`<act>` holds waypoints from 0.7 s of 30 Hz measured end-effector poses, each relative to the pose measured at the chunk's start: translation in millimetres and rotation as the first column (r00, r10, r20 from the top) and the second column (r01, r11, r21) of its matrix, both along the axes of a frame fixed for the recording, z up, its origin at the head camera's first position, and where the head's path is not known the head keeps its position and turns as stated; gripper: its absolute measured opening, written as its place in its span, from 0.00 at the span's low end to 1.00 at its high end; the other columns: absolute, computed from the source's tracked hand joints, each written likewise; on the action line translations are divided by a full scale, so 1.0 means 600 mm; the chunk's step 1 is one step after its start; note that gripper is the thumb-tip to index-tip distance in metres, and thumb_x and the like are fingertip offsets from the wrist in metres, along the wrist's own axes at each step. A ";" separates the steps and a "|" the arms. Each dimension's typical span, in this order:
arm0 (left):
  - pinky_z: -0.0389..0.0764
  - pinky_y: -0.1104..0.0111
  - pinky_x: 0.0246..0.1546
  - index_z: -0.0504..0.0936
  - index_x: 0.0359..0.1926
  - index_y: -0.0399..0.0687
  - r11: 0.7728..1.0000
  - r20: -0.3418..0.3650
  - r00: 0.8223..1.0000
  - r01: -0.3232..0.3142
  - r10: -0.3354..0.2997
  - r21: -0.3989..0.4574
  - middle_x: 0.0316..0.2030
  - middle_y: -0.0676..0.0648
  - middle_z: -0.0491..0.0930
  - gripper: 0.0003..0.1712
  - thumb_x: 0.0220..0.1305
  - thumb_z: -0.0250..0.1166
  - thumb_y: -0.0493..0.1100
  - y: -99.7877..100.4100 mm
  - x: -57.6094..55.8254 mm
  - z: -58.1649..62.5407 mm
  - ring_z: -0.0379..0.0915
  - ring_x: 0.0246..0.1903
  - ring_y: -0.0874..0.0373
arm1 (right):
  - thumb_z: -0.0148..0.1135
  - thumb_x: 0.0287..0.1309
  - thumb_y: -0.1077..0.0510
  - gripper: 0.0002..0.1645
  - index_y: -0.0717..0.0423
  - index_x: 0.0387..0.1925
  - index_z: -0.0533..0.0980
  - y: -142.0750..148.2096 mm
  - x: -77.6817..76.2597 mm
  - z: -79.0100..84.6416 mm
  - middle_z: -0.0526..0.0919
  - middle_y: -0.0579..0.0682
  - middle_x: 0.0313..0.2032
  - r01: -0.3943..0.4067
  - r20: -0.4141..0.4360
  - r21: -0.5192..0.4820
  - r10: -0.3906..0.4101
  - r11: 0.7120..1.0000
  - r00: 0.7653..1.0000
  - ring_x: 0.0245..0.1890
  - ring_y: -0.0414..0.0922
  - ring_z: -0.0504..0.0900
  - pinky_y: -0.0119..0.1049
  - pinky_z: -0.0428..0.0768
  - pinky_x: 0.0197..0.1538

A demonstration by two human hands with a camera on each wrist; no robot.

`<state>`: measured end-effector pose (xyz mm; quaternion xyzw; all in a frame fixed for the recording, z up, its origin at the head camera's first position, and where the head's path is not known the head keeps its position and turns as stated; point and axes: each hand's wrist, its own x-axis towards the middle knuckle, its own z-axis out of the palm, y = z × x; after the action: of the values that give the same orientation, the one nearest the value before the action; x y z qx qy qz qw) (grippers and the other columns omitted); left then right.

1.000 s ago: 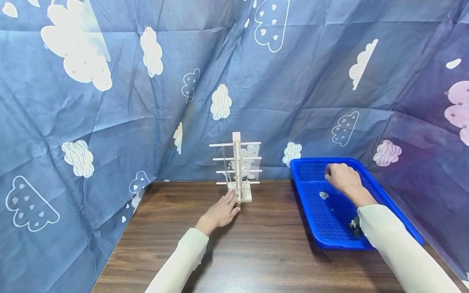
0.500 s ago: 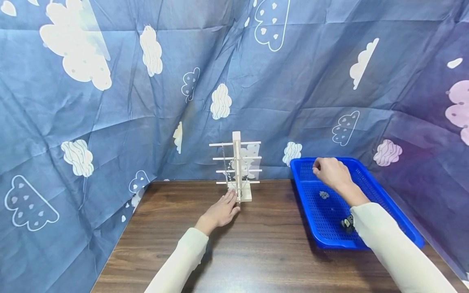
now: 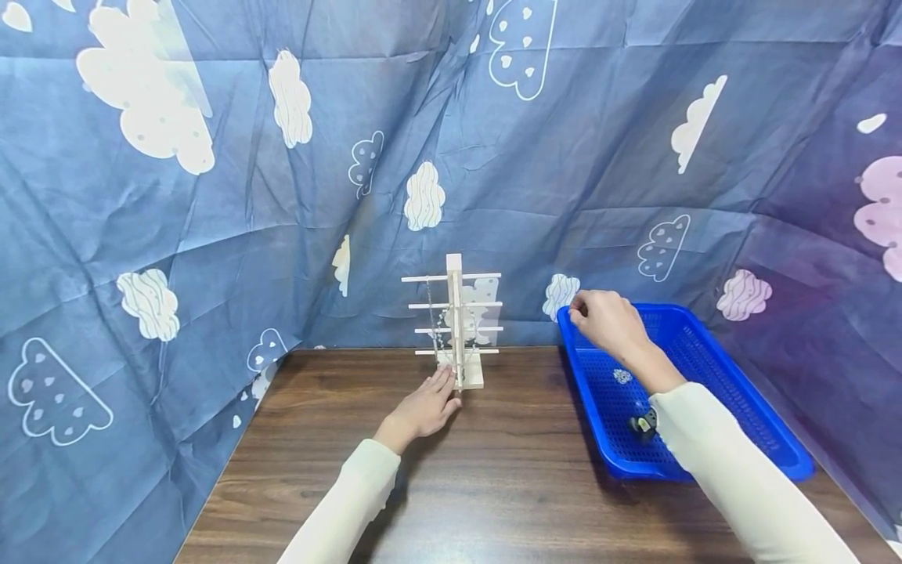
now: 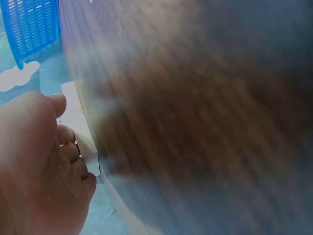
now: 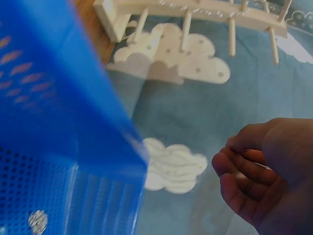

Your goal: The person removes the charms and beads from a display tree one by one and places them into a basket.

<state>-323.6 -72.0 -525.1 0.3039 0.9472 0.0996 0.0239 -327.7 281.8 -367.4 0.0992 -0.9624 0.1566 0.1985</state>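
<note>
A pale wooden jewelry stand [image 3: 454, 286] rises at the back of the table, with several crossbars and thin chains hanging from them. My left hand [image 3: 421, 407] rests its extended fingers at the foot of the stand; in the left wrist view that hand [image 4: 39, 166] lies beside the pale wooden base [image 4: 80, 125]. Over the left rim of the blue basket [image 3: 599, 439] hovers my right hand [image 3: 609, 321]. Its thumb meets the curled fingers in the right wrist view, where the hand [image 5: 274, 171] shows no thing between them. Apart from it, a silvery chain bundle [image 3: 622, 376] lies in the basket.
The brown wooden table [image 3: 493, 470] carries the stand and basket. A blue cloth [image 3: 282, 204] with cloud prints hangs behind it. The basket's raised wall [image 5: 112, 112] stands close by the right hand. On the right wrist sits a small dark device [image 3: 644, 423].
My right hand has moved left and slightly up, from above the basket's middle to its left rim, with the fingers still curled. The left hand keeps its place at the stand.
</note>
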 end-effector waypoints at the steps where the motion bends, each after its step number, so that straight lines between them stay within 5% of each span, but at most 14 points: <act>1: 0.58 0.49 0.84 0.56 0.82 0.30 1.000 0.001 1.000 0.000 0.000 -0.002 0.84 0.33 0.51 0.37 0.87 0.46 0.52 0.000 0.000 0.000 0.48 0.84 0.39 | 0.64 0.68 0.57 0.08 0.56 0.38 0.86 -0.007 0.000 0.003 0.89 0.53 0.33 -0.008 -0.009 -0.005 0.008 1.000 1.000 0.32 0.56 0.85 0.59 0.82 0.36; 21: 0.58 0.47 0.84 0.56 0.82 0.30 1.000 0.005 1.000 0.007 -0.007 0.009 0.83 0.32 0.51 0.36 0.87 0.46 0.51 0.000 0.002 0.004 0.48 0.84 0.38 | 0.66 0.71 0.57 0.08 0.55 0.41 0.87 -0.158 0.002 0.070 0.91 0.54 0.37 -0.152 -0.099 -0.134 0.140 0.979 0.985 0.37 0.51 0.89 0.51 0.86 0.41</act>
<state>-322.6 -72.2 -522.9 0.3071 0.9456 0.1045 0.0251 -326.5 186.7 -325.2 0.1622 -0.9291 0.2340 0.2358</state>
